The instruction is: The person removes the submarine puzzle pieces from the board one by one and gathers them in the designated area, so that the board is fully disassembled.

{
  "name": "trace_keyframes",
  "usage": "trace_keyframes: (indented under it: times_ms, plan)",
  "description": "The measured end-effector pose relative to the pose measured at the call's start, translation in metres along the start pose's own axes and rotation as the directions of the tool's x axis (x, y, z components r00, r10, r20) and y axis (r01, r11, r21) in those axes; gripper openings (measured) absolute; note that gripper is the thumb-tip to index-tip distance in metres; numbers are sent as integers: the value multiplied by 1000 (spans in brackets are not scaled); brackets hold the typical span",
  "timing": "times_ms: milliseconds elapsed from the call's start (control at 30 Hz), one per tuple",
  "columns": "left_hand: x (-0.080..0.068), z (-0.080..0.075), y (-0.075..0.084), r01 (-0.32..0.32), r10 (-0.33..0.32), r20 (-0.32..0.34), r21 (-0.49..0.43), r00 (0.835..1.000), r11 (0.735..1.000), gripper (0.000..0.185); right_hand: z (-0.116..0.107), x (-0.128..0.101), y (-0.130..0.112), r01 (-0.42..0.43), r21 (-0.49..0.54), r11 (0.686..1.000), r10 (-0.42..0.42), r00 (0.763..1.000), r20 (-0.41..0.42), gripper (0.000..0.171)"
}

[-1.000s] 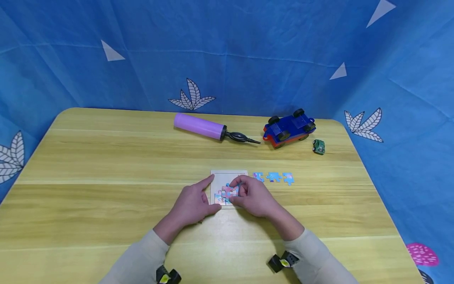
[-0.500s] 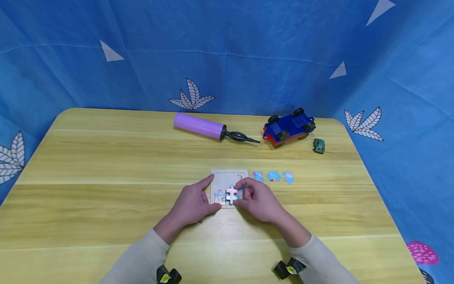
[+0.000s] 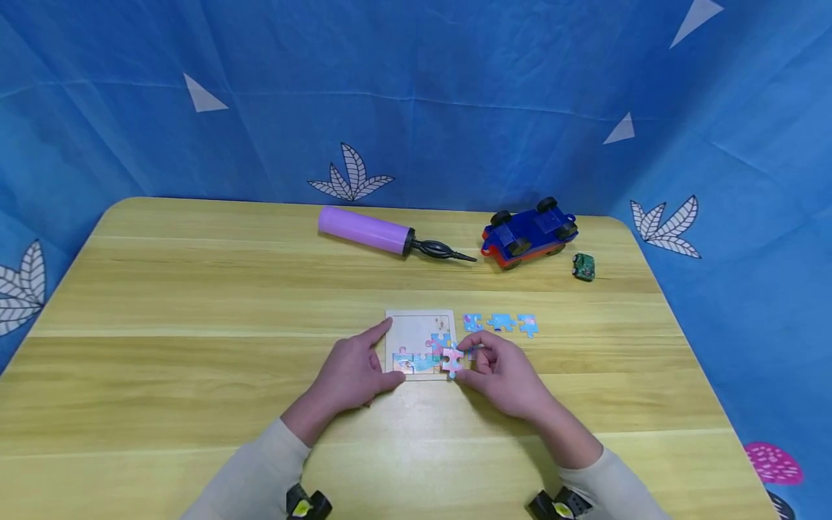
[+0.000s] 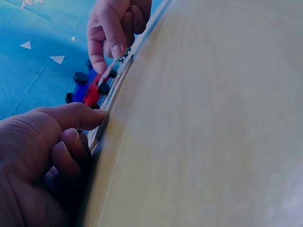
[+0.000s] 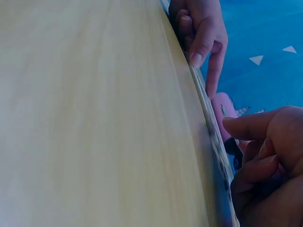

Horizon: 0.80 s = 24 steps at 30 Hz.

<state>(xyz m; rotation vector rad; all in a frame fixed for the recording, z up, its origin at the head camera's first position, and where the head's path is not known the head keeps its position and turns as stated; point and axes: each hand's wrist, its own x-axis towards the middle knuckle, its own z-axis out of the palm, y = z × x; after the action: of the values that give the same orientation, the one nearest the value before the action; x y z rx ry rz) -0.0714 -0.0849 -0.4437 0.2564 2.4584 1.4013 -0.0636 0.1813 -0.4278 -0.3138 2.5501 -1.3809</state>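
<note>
Right hand (image 3: 502,373) pinches puzzle piece (image 3: 452,360) at right edge of board (image 3: 409,331); left hand (image 3: 351,372), forefinger and thumb extended, touches board's left end.

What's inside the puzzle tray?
In the tray, pieces line the near side and partly the right. The held piece covers part of the near right corner, hiding what's beneath.

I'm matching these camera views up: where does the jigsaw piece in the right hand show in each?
Head: the small, flat pink-and-white jigsaw piece is below centre, slightly right, pinched by the right hand.
Left wrist: upper left, nearly edge-on.
Right wrist: right of centre, about mid-height, a thin sliver by the thumb.
Shared landmark: the bare left hand, lower left in left wrist, top right in right wrist.
</note>
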Motion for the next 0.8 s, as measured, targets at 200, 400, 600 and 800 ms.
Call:
trace_keyframes:
  times_ms: [200,400,600,800]
  plan:
    - [0,0,0,3,-3,-2,-8,1000,1000,93,-12,-6,5,-28,17,999,28,999,-21,27]
    - [0,0,-1,2,-2,-1,-11,1000,1000,93,-22,-12,12,-29,29,999,30,999,-39,29]
    - [0,1,-2,4,-4,0,-10,1000,1000,93,-32,-18,20,-57,29,998,58,997,-47,28]
    - [0,0,-1,2,-2,-2,-10,1000,1000,92,-43,-20,29,-65,-13,998,64,995,-79,27]
